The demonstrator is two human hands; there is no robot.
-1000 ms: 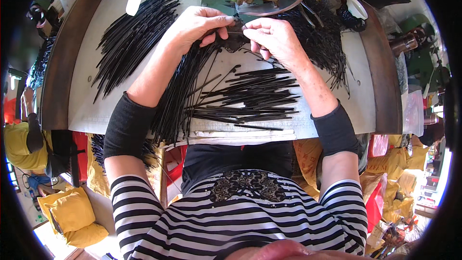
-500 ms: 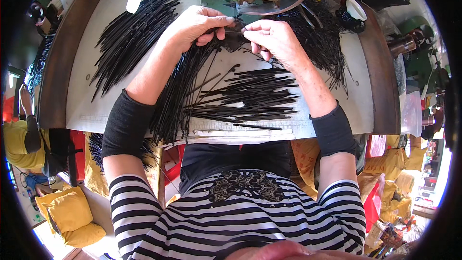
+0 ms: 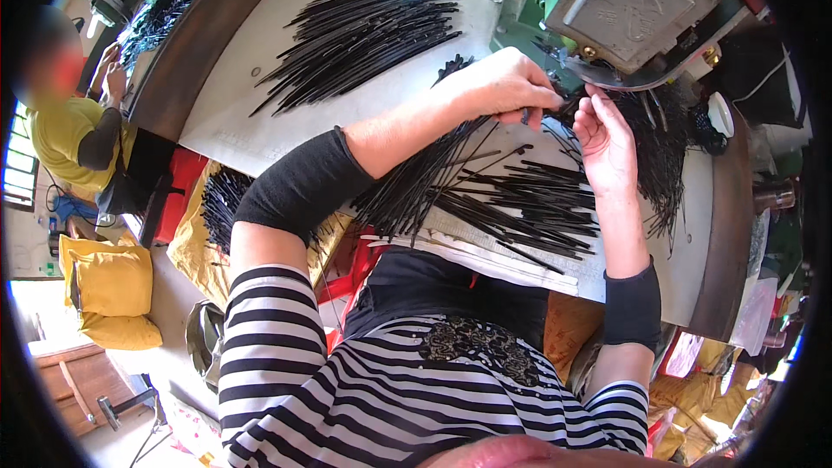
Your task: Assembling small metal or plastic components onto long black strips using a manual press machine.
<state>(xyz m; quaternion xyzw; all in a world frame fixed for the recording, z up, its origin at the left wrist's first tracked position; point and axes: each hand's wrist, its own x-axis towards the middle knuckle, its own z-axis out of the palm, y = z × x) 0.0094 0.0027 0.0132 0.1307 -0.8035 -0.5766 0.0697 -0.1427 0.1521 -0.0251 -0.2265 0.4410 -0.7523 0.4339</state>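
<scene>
My left hand (image 3: 517,89) is beside the head of a grey and green machine (image 3: 631,13). Its fingers are pinched, with a thin black strip (image 3: 526,116) showing between them. To its right, my right hand (image 3: 605,134) is raised, palm turned toward the left hand. Its fingers are apart and loosely bent, and the fingertips are close to the machine's curved metal edge. A bundle of long black strips (image 3: 416,175) hangs below my left forearm, over the table edge. Shorter black strips (image 3: 529,199) lie in a loose pile below both hands. What lies under the machine head is mostly hidden.
A neat stack of black strips (image 3: 364,35) lies on the pale table (image 3: 230,91) at the left. More tangled strips (image 3: 663,165) lie at the right, near a white cup (image 3: 720,114). A dark raised rim (image 3: 208,43) edges the table. Another person (image 3: 78,139) works at the far left.
The view has turned, so the table appears tilted and the machine sits further right. My right hand has come away from its pinch beside the left hand, and its fingers have opened.
</scene>
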